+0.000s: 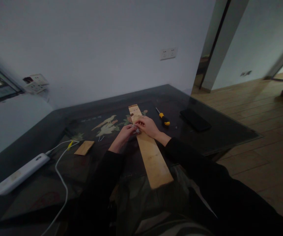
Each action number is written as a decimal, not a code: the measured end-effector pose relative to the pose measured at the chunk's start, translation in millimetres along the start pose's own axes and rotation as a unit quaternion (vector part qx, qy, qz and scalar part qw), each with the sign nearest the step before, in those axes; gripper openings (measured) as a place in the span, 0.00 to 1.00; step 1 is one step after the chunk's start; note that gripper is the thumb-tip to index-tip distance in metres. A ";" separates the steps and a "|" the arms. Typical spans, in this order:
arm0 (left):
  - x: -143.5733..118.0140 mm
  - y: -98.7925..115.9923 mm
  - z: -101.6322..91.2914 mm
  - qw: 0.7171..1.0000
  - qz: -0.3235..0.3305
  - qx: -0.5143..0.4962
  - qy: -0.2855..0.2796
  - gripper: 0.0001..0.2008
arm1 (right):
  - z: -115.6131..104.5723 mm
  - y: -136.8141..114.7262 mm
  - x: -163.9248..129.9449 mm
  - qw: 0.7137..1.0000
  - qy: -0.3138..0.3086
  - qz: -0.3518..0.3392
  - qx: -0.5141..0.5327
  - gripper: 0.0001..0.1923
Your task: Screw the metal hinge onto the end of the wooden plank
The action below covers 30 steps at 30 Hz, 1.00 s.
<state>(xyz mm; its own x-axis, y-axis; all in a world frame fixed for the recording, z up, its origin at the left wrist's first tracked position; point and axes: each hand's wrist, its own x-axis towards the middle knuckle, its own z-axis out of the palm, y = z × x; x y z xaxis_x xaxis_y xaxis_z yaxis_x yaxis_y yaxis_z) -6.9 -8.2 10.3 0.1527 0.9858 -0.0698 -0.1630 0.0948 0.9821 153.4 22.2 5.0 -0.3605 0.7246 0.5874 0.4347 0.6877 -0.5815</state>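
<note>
On the dark glass-topped table (215,124), near its middle: one long wooden plank (151,154), pale, lying lengthwise away from the person, its far end by the painted leaf pattern under the glass, its near end jutting past the table edge toward the person's lap. Left hand (124,133): at the plank's left edge, fingers curled in around a small metal piece (137,130) held against the wood; too small and dim to identify further. Right hand (149,126): resting on top of the plank, fingers bent and pinched toward the same metal piece, touching the left hand's fingertips; which hand bears the grip cannot be told. Both arms in black sleeves. Right of the plank, apart from it: one screwdriver (163,117) with yellow-and-black handle, lying flat. Further right: one flat black object (195,120), possibly a phone, lying flat. Left of the hands: a few small nails or screws (100,138), loose on the glass, and one small wooden offcut (84,147), lying flat. Near left edge: one white power strip (23,173), with a white cable (60,175) running past it toward the person. Behind the table: white wall with one wall socket (168,53).
</note>
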 end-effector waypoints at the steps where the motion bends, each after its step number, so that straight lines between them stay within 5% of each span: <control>1: 0.2 -0.4 -0.2 1.000 -0.005 0.001 0.000 0.06 | -0.2 -1.4 -0.2 1.000 0.003 0.000 0.006 0.04; 6: 2.9 -3.9 -3.1 1.000 -0.014 0.003 0.011 0.08 | 0.4 -5.8 3.3 0.983 0.036 0.067 0.170 0.01; 11: 6.9 -6.8 -8.7 0.998 -0.008 0.030 0.053 0.08 | -2.3 -1.8 7.0 0.891 0.041 0.254 0.373 0.04; 15: 11.1 -10.3 -14.9 0.995 0.007 0.071 0.065 0.08 | -4.6 0.2 5.1 0.848 0.013 0.295 0.440 0.02; 17: 12.9 -12.2 -17.8 0.994 0.016 0.092 0.063 0.09 | -4.1 0.4 4.0 0.853 -0.002 0.292 0.431 0.05; 22: 14.5 -13.9 -21.1 0.994 0.026 0.086 0.068 0.13 | -2.4 -1.2 3.1 0.919 -0.060 0.216 0.324 0.07; 30: 15.0 -16.6 -22.4 0.984 0.059 0.151 0.077 0.17 | -5.6 -0.2 2.0 0.979 -0.063 0.088 0.174 0.08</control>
<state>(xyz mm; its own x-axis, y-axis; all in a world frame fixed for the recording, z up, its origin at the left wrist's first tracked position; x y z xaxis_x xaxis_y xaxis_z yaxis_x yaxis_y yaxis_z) -23.7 8.1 -11.0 -0.0035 0.9990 0.0453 0.1291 -0.0445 0.9906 157.2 23.3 9.3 -0.4143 0.8176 0.3998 0.1990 0.5100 -0.8369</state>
